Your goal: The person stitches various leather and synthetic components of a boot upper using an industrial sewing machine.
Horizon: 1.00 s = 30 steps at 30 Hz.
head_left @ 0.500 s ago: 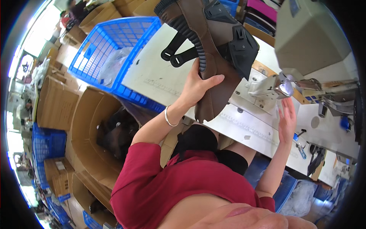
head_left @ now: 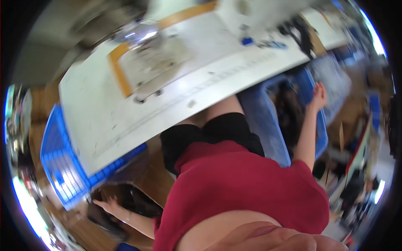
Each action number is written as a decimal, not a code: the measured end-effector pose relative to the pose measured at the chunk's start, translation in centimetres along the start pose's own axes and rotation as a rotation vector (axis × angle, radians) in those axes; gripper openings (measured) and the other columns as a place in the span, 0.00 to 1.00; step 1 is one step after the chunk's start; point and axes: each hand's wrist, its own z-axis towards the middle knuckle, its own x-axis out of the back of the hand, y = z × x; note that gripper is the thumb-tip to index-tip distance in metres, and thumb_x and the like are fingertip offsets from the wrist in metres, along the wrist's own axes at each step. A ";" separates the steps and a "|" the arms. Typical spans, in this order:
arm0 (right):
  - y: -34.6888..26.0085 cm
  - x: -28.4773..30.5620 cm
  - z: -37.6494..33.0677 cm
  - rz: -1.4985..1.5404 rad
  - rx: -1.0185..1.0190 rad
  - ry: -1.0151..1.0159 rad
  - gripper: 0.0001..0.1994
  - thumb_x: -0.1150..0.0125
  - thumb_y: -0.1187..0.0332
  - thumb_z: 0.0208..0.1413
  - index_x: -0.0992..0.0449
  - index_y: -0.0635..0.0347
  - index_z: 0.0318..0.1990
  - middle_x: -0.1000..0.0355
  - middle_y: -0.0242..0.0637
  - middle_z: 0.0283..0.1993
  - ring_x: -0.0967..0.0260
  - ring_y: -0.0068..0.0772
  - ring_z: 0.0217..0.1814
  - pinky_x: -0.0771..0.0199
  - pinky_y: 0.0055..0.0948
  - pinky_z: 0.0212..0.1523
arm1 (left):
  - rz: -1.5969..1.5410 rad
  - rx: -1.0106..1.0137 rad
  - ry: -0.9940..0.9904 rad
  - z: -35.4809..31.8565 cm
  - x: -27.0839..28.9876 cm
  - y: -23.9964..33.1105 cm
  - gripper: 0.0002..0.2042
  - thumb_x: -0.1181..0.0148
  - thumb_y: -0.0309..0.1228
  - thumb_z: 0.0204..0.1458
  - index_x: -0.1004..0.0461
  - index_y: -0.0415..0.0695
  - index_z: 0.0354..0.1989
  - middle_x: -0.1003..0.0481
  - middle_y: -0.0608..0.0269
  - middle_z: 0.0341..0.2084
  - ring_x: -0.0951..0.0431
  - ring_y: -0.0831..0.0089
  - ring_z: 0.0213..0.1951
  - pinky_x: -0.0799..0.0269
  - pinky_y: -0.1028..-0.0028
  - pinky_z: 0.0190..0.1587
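Observation:
My left hand (head_left: 109, 205) is stretched out low on the left with its fingers spread, beside the cardboard box. Just below it is a dark brown boot upper (head_left: 102, 221), blurred and apart from the fingers as far as I can see. My right hand (head_left: 320, 97) is out on the right, over the rim of a blue plastic bin (head_left: 268, 121), fingers extended and nothing visible in them. Dark brown pieces (head_left: 287, 106) lie inside that bin, too blurred to name more closely.
Ahead stands a white worktable (head_left: 125, 129) with a sewing machine (head_left: 142, 35). A blue plastic crate (head_left: 63, 171) adjoins its left end, and the cardboard box (head_left: 148, 175) sits below. Small blue-handled tools (head_left: 272, 44) lie at the table's right side, near clear plastic wrap (head_left: 335, 83).
The view has swung to the right. My left hand has let go of the brown boot upper and moved from above the table down left. My right hand has gone from the machine to the blue bin.

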 end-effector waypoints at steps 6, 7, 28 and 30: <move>16.5 21.6 0.0 -0.863 -0.121 0.362 0.15 0.37 0.68 0.49 0.24 0.61 0.45 0.24 0.41 0.39 0.27 0.37 0.42 0.29 0.32 0.46 | 0.443 -1.158 0.083 -10.4 -14.3 -2.7 0.31 0.49 0.45 0.59 0.43 0.25 0.57 0.39 0.36 0.55 0.36 0.47 0.55 0.39 0.59 0.58; 15.9 20.1 -2.8 -1.150 -0.128 0.177 0.18 0.35 0.63 0.47 0.24 0.60 0.46 0.25 0.44 0.43 0.28 0.40 0.45 0.30 0.34 0.49 | 0.451 -1.332 -0.022 -15.0 -15.6 -1.7 0.30 0.50 0.44 0.59 0.42 0.27 0.57 0.39 0.38 0.55 0.38 0.47 0.57 0.40 0.59 0.58; -23.3 6.0 -12.2 -1.278 1.329 -0.607 0.11 0.34 0.69 0.39 0.26 0.56 0.33 0.33 0.32 0.34 0.35 0.39 0.38 0.41 0.38 0.44 | 0.167 -1.405 -1.878 -39.1 -20.8 -9.5 0.10 0.46 0.33 0.55 0.23 0.41 0.38 0.25 0.58 0.43 0.28 0.58 0.49 0.34 0.63 0.50; -25.2 3.4 -13.7 -1.160 1.533 -0.617 0.11 0.32 0.69 0.35 0.24 0.54 0.30 0.33 0.29 0.32 0.35 0.33 0.36 0.42 0.36 0.43 | 0.133 -0.917 -1.945 -38.7 -20.7 -8.6 0.09 0.49 0.28 0.56 0.24 0.39 0.39 0.25 0.54 0.42 0.26 0.58 0.46 0.33 0.68 0.49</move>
